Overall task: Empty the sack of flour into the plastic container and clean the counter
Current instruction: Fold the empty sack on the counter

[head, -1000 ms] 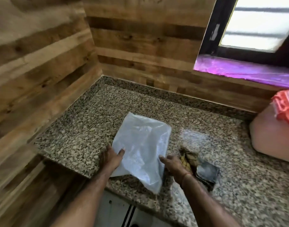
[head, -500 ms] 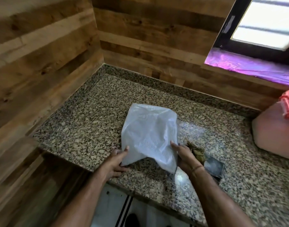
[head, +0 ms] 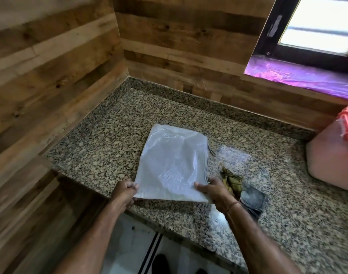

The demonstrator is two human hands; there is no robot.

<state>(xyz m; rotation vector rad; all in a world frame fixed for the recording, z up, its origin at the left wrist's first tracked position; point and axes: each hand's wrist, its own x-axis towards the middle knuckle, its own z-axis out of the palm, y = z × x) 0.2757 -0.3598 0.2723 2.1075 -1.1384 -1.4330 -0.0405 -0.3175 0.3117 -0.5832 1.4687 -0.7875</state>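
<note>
The white woven flour sack (head: 173,161) lies flat and limp on the speckled granite counter (head: 102,139). My left hand (head: 123,191) pinches the sack's near left corner at the counter's front edge. My right hand (head: 214,189) grips its near right corner, thumb on top. A pale pink plastic container (head: 333,155) with an orange-red top stands at the far right, partly cut off by the frame edge. A faint whitish dusty patch (head: 232,155) shows on the counter just right of the sack.
A crumpled yellow-green cloth (head: 231,179) and a dark grey folded piece (head: 252,198) lie right beside my right hand. Wood-panelled walls close off the left and back. A purple window sill (head: 299,75) is at the upper right. The counter's front edge drops to a pale floor.
Both hands shifted from resting on the sack's sides to holding its near corners. The sack has been pulled straight and now lies flatter and squarer.
</note>
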